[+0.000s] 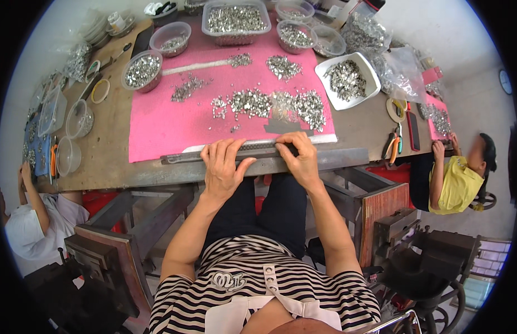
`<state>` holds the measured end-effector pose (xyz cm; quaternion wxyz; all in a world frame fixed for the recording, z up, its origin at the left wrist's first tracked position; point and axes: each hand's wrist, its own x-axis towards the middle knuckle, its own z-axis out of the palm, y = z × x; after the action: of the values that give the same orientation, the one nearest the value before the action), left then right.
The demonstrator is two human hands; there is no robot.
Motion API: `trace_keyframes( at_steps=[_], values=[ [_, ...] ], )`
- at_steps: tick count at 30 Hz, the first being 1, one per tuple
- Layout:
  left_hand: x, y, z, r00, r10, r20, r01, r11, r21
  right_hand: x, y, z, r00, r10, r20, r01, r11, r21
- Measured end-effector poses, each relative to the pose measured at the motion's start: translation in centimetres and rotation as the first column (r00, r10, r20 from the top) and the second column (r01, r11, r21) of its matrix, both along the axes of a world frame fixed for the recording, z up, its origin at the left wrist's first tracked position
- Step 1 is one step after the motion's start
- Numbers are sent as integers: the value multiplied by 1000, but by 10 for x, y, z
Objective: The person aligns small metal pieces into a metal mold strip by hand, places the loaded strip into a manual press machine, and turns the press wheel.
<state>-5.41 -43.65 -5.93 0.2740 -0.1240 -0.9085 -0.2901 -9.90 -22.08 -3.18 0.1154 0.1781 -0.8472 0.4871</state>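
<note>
A long, narrow metal strip with a dark patterned channel (258, 147) lies along the table's front edge, in front of the pink mat (158, 119). My left hand (224, 166) rests on its left part, fingers stretched over it and thumb spread away. Farther right, my right hand (301, 160) bends over the strip with thumb and forefinger pressed close together. Anything between those fingertips is too small or hidden to make out. Just beyond the strip, small shiny silver pieces (251, 103) are heaped on the mat, near a flat grey patch (288, 127).
Tubs of silver pieces (236, 38) line the back, and a white square dish (372, 78) sits at the right. Pliers (390, 146), tape rolls (100, 91) and plastic bags (403, 72) lie around. People sit at left (38, 225) and right (459, 183). Machines flank me below.
</note>
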Motion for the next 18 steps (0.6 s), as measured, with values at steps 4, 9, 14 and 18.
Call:
trace_keyframes(
  at_steps=[4,9,14,18],
  values=[
    [3,0,-2,1000,0,-7,0,1000,6,2,1,-5,1000,-7,-24,8,1000,23],
    [5,0,1,1000,-8,19,8,1000,5,-1,3,-8,992,43,-117,-34,996,77],
    [4,-3,3,1000,-18,11,17,1000,13,-41,8,11,969,-55,-242,71,996,61],
    [3,-3,3,1000,-23,9,23,1000,20,-103,-7,20,971,-2,-240,37,989,141]
  ],
)
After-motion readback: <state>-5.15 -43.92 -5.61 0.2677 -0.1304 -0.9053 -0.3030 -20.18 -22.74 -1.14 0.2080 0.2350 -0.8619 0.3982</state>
